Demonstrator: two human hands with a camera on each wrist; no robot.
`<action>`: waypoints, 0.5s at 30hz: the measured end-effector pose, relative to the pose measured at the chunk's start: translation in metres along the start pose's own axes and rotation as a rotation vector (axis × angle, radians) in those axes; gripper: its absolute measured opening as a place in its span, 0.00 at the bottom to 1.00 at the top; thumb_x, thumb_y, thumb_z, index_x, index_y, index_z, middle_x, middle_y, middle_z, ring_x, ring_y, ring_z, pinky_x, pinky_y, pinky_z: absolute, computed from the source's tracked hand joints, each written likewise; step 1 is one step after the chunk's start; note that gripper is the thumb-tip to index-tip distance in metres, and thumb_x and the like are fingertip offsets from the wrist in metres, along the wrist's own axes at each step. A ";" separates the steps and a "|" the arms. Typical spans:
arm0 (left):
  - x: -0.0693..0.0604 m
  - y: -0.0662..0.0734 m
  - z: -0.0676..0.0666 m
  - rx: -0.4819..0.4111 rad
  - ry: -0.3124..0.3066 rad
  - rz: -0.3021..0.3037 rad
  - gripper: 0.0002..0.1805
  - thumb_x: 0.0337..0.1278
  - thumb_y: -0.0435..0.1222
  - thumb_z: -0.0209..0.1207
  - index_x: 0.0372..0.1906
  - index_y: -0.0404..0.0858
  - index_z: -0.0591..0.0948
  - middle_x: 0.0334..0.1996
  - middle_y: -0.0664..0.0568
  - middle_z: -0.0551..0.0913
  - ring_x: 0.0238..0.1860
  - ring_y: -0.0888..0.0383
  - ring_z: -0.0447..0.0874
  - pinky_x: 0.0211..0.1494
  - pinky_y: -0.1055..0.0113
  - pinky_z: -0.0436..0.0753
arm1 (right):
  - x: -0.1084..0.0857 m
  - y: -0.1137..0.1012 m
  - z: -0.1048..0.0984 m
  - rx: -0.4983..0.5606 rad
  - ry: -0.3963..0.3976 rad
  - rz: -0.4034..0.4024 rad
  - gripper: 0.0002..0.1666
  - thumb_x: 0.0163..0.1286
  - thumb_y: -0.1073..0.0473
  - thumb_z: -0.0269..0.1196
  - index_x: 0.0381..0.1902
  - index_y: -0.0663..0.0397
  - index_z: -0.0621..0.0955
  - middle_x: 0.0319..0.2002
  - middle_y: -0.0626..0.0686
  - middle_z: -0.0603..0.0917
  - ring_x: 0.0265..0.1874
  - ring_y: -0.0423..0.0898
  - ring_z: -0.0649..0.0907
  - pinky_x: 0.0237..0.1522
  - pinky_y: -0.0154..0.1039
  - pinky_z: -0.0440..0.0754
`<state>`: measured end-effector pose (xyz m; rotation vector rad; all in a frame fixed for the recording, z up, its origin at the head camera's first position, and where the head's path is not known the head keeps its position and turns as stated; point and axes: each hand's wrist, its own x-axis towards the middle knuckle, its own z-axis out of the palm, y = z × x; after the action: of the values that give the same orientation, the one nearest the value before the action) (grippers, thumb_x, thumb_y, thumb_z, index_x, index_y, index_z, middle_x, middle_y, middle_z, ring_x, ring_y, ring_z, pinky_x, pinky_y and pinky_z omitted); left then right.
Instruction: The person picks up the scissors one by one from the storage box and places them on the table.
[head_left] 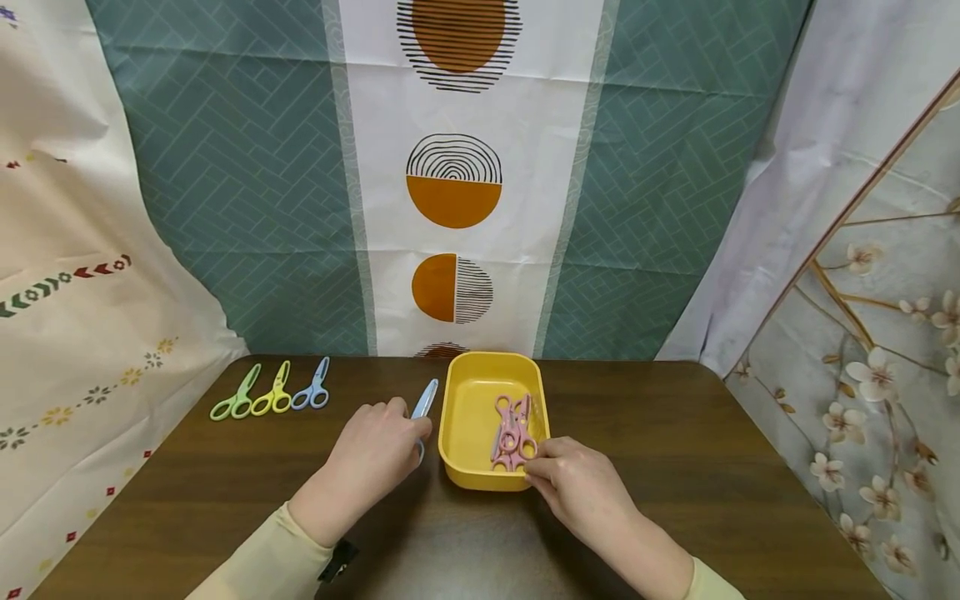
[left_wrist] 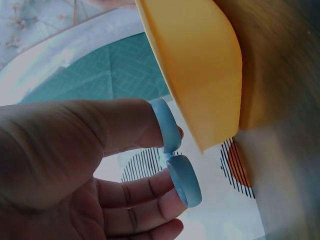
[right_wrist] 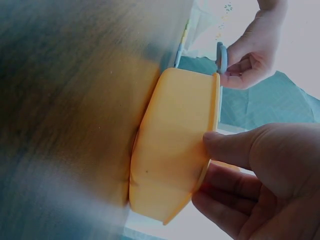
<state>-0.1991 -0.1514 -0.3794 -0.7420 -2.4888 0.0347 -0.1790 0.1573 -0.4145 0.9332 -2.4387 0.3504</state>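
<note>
My left hand (head_left: 375,446) holds a pair of light blue scissors (head_left: 426,400) just left of a yellow bin (head_left: 467,425). Their blade points up and away from me, and in the left wrist view my thumb and fingers are at the blue handle loops (left_wrist: 186,181). With thumb and fingers, my right hand (head_left: 588,483) pinches the bin's rim at its near right corner; the right wrist view shows the thumb on the outer wall. Inside the bin, pink scissors (head_left: 510,442) lie overlapping on the right side; how many is hard to tell.
At the table's back left lie green scissors (head_left: 242,396), yellow scissors (head_left: 275,392) and another blue pair (head_left: 313,387), side by side. The dark wooden table (head_left: 645,433) ends at a patterned curtain (head_left: 450,283) behind the bin. Further cloths hang at both sides.
</note>
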 end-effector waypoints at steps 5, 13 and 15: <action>0.000 -0.004 -0.001 -0.013 -0.041 -0.026 0.08 0.50 0.30 0.75 0.31 0.45 0.88 0.22 0.47 0.75 0.19 0.49 0.73 0.24 0.55 0.72 | 0.000 -0.001 -0.001 0.006 -0.013 0.011 0.07 0.62 0.62 0.84 0.37 0.47 0.95 0.38 0.44 0.89 0.42 0.44 0.87 0.43 0.44 0.89; 0.000 -0.006 0.003 -0.032 -0.118 -0.051 0.08 0.51 0.30 0.76 0.31 0.45 0.87 0.22 0.47 0.75 0.21 0.49 0.73 0.25 0.55 0.74 | 0.000 -0.001 0.000 0.001 -0.005 0.001 0.08 0.62 0.61 0.84 0.36 0.47 0.94 0.38 0.45 0.89 0.41 0.45 0.87 0.42 0.44 0.89; 0.000 -0.007 0.005 -0.042 -0.129 -0.058 0.09 0.51 0.30 0.76 0.30 0.45 0.86 0.22 0.47 0.75 0.21 0.50 0.73 0.25 0.54 0.74 | 0.000 0.000 0.000 0.005 -0.001 -0.001 0.08 0.62 0.62 0.84 0.36 0.47 0.94 0.38 0.45 0.89 0.41 0.44 0.87 0.42 0.44 0.89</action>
<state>-0.2053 -0.1571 -0.3829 -0.7047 -2.6401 0.0099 -0.1788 0.1570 -0.4143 0.9377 -2.4392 0.3560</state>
